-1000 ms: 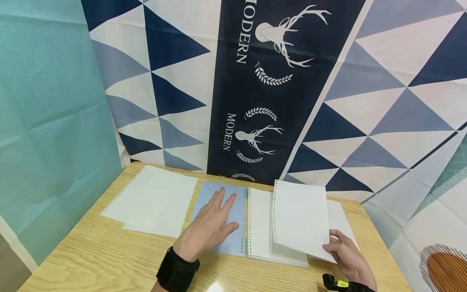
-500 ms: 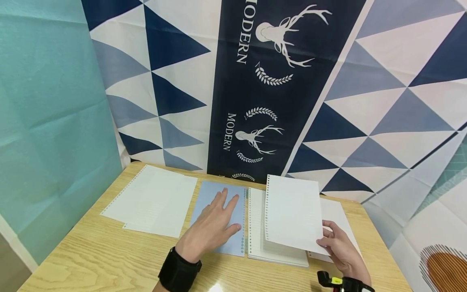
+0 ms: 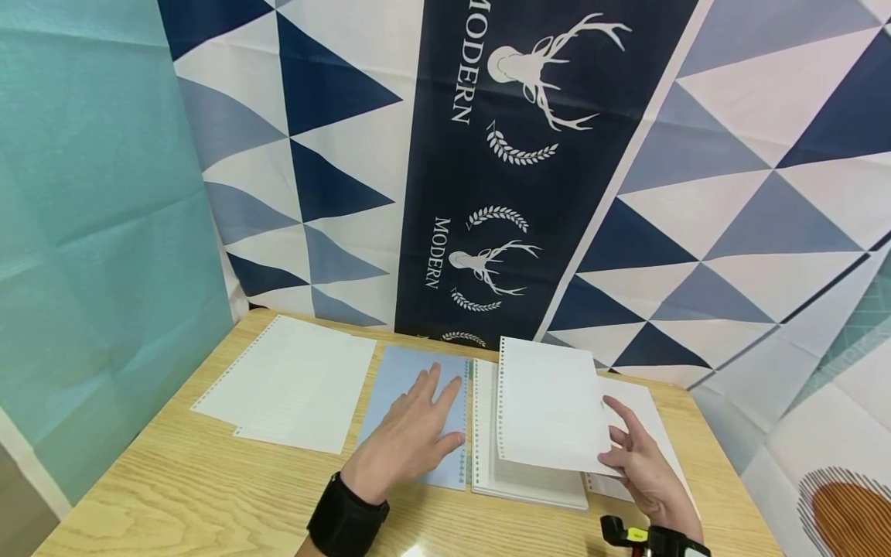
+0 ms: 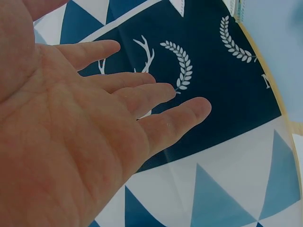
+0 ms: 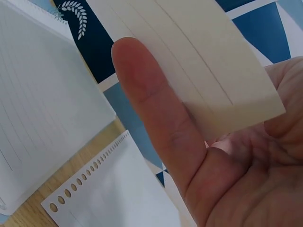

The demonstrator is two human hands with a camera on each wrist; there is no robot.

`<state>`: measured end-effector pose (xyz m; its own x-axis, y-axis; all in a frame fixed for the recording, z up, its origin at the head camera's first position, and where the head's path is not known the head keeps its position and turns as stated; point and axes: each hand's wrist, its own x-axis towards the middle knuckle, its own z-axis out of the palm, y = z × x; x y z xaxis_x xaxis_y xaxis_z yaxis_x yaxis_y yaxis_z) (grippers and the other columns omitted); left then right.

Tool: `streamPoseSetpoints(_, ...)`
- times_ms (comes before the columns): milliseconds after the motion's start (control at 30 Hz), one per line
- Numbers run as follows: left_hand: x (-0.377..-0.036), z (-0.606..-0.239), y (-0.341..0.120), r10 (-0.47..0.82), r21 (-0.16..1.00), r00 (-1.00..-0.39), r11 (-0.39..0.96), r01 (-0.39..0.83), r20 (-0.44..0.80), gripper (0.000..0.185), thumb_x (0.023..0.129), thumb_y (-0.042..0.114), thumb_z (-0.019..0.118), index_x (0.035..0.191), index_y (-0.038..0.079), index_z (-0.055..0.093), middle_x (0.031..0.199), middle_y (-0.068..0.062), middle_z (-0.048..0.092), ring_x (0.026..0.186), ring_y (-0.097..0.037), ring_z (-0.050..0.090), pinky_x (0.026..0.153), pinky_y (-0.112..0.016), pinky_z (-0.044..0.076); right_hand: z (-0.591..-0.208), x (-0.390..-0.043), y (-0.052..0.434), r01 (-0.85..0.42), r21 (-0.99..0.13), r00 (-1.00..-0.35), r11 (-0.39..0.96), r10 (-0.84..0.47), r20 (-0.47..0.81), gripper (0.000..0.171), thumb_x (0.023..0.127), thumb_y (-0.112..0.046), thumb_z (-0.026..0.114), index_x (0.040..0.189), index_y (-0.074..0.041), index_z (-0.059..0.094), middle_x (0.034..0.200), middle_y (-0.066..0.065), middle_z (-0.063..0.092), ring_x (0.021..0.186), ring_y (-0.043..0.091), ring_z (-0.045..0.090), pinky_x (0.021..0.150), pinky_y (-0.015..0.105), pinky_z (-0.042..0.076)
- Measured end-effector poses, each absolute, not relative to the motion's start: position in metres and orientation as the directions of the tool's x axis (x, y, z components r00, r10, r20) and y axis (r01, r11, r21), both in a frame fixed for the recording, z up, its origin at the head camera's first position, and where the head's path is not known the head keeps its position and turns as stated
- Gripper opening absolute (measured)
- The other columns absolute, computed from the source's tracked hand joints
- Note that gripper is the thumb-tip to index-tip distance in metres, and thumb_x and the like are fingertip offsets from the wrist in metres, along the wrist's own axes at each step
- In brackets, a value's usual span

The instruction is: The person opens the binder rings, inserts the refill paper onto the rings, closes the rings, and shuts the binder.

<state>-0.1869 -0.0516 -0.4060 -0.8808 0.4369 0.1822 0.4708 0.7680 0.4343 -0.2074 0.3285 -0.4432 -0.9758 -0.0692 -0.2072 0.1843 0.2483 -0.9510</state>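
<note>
Right hand (image 3: 643, 464) pinches a loose sheet (image 3: 550, 406) by its near right corner, thumb on top, fingers under. Sheet is white, faintly ruled, a row of punched holes down its left edge, lifted and slightly tilted over the paper stack (image 3: 522, 483) on the table (image 3: 174, 495). Left hand (image 3: 411, 433) lies flat, fingers straight and spread, palm on the blue cover (image 3: 407, 371), holding nothing. More white sheets (image 3: 292, 383) lie at far left.
</note>
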Motion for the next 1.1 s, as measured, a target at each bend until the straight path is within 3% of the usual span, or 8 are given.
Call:
streamPoseSetpoints(133, -0.185, -0.407, -0.047, 0.458, 0.416, -0.872, 0.768, 0.486, 0.174, 0.07, 0.1, 0.039, 0.064, 0.158, 0.012, 0.034, 0.167, -0.024, 0.024, 0.154, -0.043, 0.029, 0.112, -0.063, 0.042, -0.442, -0.207, 0.324, 0.183, -0.943, -0.976, 0.277, -0.064, -0.208, 0.083, 0.087, 0.016, 0.049, 0.162, -0.008, 0.022, 0.133, 0.012, 0.055, 0.092, 0.009, 0.067, 0.073, 0.024, 0.059)
streamPoseSetpoints(233, -0.185, -0.41, -0.043, 0.473, 0.405, -0.865, 0.767, 0.497, 0.165, 0.07, 0.101, 0.039, 0.063, 0.159, 0.013, 0.033, 0.167, -0.023, 0.023, 0.154, -0.042, 0.028, 0.112, -0.062, 0.042, -0.442, -0.207, 0.32, 0.205, -0.93, -0.971, 0.304, -0.053, -0.231, 0.074, 0.088, 0.016, 0.047, 0.158, -0.001, 0.031, 0.155, 0.022, 0.038, 0.095, 0.009, 0.066, 0.076, 0.025, 0.058)
streamPoseSetpoints(300, -0.184, -0.411, -0.041, 0.482, 0.399, -0.861, 0.766, 0.504, 0.16, 0.071, 0.101, 0.039, 0.063, 0.16, 0.014, 0.033, 0.167, -0.023, 0.024, 0.154, -0.041, 0.029, 0.111, -0.062, 0.042, -0.441, -0.207, 0.318, 0.215, -0.923, -0.969, 0.319, -0.046, -0.242, 0.07, 0.089, 0.016, 0.047, 0.157, 0.001, 0.033, 0.161, 0.025, 0.028, 0.094, 0.01, 0.064, 0.075, 0.024, 0.057)
streamPoseSetpoints(567, -0.184, -0.415, -0.039, 0.486, 0.381, -0.86, 0.773, 0.507, 0.158, 0.07, 0.103, 0.041, 0.059, 0.16, 0.014, 0.031, 0.167, -0.022, 0.024, 0.155, -0.037, 0.028, 0.112, -0.061, 0.042, -0.435, -0.206, 0.31, 0.188, -0.923, -0.975, 0.336, -0.048, -0.216, 0.073, 0.085, 0.017, 0.051, 0.155, 0.002, 0.035, 0.154, 0.027, 0.039, 0.095, 0.01, 0.067, 0.078, 0.026, 0.061)
streamPoseSetpoints(767, -0.184, -0.416, -0.039, 0.489, 0.399, -0.858, 0.763, 0.509, 0.161, 0.068, 0.104, 0.041, 0.057, 0.16, 0.013, 0.032, 0.168, -0.02, 0.025, 0.156, -0.036, 0.028, 0.115, -0.06, 0.04, -0.432, -0.205, 0.306, 0.18, -0.923, -0.975, 0.339, -0.065, -0.214, 0.074, 0.085, 0.018, 0.051, 0.155, 0.002, 0.036, 0.157, 0.028, 0.036, 0.095, 0.01, 0.066, 0.076, 0.025, 0.059)
streamPoseSetpoints(1033, -0.182, -0.417, -0.036, 0.49, 0.412, -0.86, 0.762, 0.5, 0.139, 0.067, 0.104, 0.042, 0.057, 0.16, 0.016, 0.033, 0.168, -0.019, 0.025, 0.157, -0.035, 0.024, 0.118, -0.061, 0.035, -0.429, -0.206, 0.301, 0.175, -0.922, -0.971, 0.344, -0.097, -0.22, 0.075, 0.084, 0.017, 0.053, 0.155, 0.001, 0.037, 0.164, 0.025, 0.026, 0.087, 0.01, 0.059, 0.059, 0.02, 0.046)
streamPoseSetpoints(1100, -0.182, -0.418, -0.036, 0.492, 0.406, -0.86, 0.764, 0.501, 0.136, 0.067, 0.103, 0.042, 0.057, 0.16, 0.017, 0.032, 0.168, -0.018, 0.024, 0.157, -0.035, 0.024, 0.118, -0.061, 0.034, -0.429, -0.206, 0.3, 0.153, -0.926, -0.972, 0.346, -0.117, -0.204, 0.074, 0.085, 0.017, 0.053, 0.155, 0.001, 0.037, 0.165, 0.026, 0.024, 0.076, 0.007, 0.055, 0.057, 0.02, 0.043)
